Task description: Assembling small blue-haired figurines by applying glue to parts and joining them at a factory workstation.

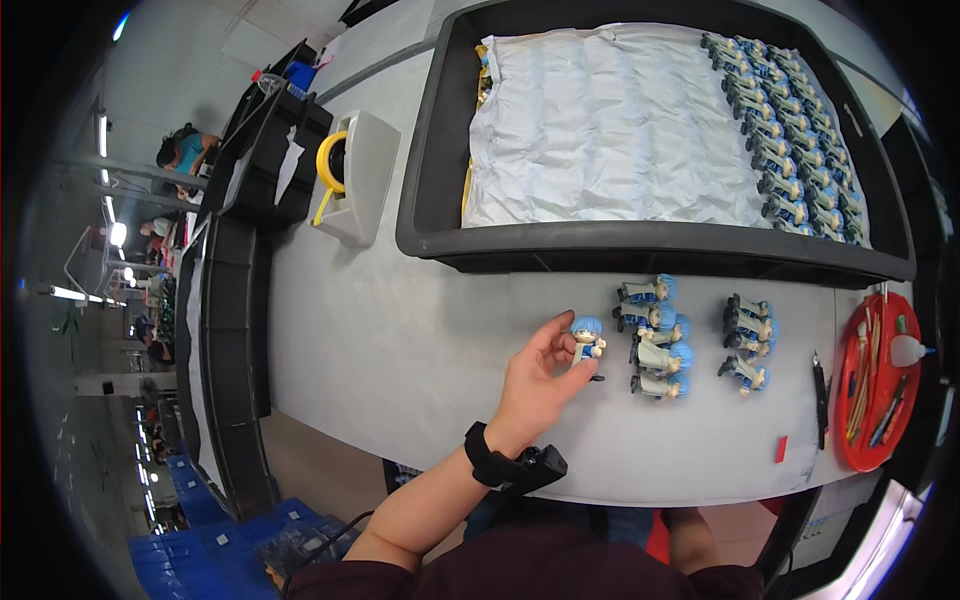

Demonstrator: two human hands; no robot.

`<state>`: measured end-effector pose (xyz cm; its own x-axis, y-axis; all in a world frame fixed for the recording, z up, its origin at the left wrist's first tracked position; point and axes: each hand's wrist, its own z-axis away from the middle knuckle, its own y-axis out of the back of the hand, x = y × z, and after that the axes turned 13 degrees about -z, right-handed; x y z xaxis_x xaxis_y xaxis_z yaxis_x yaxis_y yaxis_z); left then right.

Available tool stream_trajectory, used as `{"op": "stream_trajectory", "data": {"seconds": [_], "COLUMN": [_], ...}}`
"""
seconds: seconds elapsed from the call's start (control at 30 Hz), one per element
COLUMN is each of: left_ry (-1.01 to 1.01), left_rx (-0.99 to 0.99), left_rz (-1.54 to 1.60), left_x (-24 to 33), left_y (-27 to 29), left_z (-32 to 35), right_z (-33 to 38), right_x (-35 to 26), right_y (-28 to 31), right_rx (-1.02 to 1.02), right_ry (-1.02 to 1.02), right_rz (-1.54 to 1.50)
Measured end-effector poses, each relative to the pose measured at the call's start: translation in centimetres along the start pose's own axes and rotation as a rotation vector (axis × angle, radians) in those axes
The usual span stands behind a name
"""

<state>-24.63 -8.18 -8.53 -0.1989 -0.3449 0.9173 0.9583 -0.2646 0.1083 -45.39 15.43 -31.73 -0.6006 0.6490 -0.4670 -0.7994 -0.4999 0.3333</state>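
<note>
My left hand (540, 385) is closed around a small blue-haired figurine (588, 340), which it holds upright between thumb and fingers above the table. A black strap with a small device sits on that wrist. Right of the hand, a cluster of similar figurines (655, 355) lies on its side on the table. Another small column of them (748, 330) lies further right. Of my right arm only a part of the forearm shows at the lower edge, by the table's front; the hand itself is hidden.
Beyond the hand stands a large black tray (650, 240) with white padded wrap (590, 130) and rows of figurines (790, 140). A tape dispenser (365, 180) stands at left. At right are a red dish (860, 455) of brushes, a black pen-like tool (820, 400) and a red piece (781, 449).
</note>
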Motion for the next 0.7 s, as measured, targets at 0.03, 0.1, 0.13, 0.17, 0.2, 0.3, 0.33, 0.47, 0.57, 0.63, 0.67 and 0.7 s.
{"op": "stream_trajectory", "data": {"seconds": [0.03,0.1,0.13,0.17,0.2,0.3,0.33,0.47,0.57,0.63,0.67,0.7], "left_ry": [-0.006,0.010,0.025,0.019,0.019,-0.027,-0.076,-0.136,-0.205,-0.201,-0.218,-0.227], "left_rx": [0.010,0.026,0.045,0.052,0.062,0.091,0.119,0.176,0.203,0.212,0.223,0.241], "left_rz": [0.008,0.061,0.079,0.107,0.126,0.160,0.152,0.209,0.208,0.263,0.264,0.238], "left_x": [-0.3,-0.6,-0.8,-0.8,-1.2,-1.6,-1.7,-2.7,-4.1,-4.9,-5.2,-5.7], "left_y": [-0.4,-1.0,-1.2,-1.3,-1.6,-2.5,-2.6,-3.1,-3.2,-3.5,-3.6,-3.8], "left_z": [0.1,0.5,0.9,1.4,1.5,2.5,2.9,4.8,6.4,7.4,7.8,8.3], "right_z": [0.7,1.5,3.0,4.2,4.5,6.9,8.0,14.2,17.4,18.0,18.0,18.1], "right_x": [0.5,1.7,3.7,5.3,5.0,8.1,8.4,0.3,-3.9,-4.4,-5.1,-6.1], "right_y": [1.1,4.2,4.8,5.1,5.9,7.6,7.6,10.9,12.1,12.3,12.4,12.4], "right_rx": [0.016,0.054,0.070,0.088,0.105,0.166,0.325,0.045,0.007,0.013,0.042,0.074], "right_ry": [0.017,0.058,0.085,0.114,0.134,0.209,0.442,0.305,0.326,0.604,0.695,0.800], "right_rz": [0.002,0.008,0.012,0.015,0.010,-0.004,0.017,-0.232,-0.279,-0.440,-0.459,-0.431]}}
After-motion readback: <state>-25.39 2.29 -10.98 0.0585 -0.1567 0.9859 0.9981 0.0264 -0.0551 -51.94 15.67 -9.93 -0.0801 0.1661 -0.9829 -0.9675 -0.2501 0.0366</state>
